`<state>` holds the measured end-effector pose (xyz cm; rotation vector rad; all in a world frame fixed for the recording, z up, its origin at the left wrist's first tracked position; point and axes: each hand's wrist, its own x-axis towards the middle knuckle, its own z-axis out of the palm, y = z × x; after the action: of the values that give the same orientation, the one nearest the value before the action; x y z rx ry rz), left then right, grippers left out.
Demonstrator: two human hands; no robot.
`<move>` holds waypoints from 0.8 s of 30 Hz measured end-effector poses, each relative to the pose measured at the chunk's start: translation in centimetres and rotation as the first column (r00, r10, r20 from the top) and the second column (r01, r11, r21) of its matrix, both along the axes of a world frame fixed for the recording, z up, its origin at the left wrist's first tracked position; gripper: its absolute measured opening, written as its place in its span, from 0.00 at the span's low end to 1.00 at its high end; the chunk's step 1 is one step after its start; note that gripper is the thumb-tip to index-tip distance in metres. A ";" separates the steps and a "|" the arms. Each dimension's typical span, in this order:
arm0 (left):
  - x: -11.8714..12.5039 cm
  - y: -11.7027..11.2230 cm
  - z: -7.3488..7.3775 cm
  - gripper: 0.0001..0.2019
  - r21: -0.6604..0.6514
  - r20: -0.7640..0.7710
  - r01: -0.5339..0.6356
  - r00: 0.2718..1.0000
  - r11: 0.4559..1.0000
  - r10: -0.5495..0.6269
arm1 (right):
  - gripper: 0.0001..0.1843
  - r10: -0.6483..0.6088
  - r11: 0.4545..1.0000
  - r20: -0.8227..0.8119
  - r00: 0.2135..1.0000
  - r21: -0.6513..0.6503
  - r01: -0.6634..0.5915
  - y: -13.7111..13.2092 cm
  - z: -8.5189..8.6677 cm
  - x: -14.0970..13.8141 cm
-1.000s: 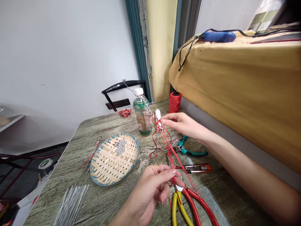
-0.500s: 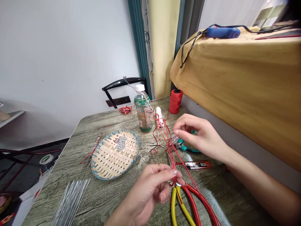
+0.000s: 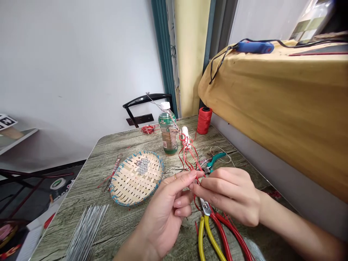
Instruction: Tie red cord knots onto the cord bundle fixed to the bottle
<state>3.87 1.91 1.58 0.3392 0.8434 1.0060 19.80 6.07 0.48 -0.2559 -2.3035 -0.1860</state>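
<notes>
Red cords run from beside the bottle toward me and pass between my fingers. My left hand pinches them between thumb and index finger. Against it, my right hand is closed at the same spot, its fingertips on the cords; exactly which strands it grips is hidden. Just below the hands lie pliers with yellow and red handles. Behind my right hand are teal-handled pliers. A plastic bottle with a green label stands at the cords' far end, by a white spool.
A woven bamboo tray holds a small pile of shiny pieces. Thin metal wires lie at the front left. A red thread spool stands at the back right, below a surface draped in yellow cloth. Red-and-white thread lies behind.
My right hand has come down and left to meet my left hand at the cords. My left hand has risen slightly. The view has shifted a little.
</notes>
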 end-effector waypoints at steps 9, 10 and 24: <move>-0.4 1.9 -2.1 0.10 0.080 -0.135 0.007 0.991 0.997 0.004 | 0.10 0.092 0.875 -0.188 0.978 -0.454 -0.170 -0.8 0.5 -0.2; -0.5 2.1 -2.3 0.09 0.100 -0.145 0.003 0.989 0.995 0.011 | 0.10 0.100 0.856 -0.198 0.975 -0.482 -0.186 -0.8 0.7 -0.2; -1.1 4.3 -3.9 0.12 0.202 -0.346 -0.098 0.924 0.974 0.164 | 0.13 -0.020 0.653 -0.386 0.922 -0.703 -0.280 -0.4 2.1 1.2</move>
<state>2.76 6.25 -2.36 0.6453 1.1206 1.1695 20.99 5.72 2.57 -0.4863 -1.8866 0.8641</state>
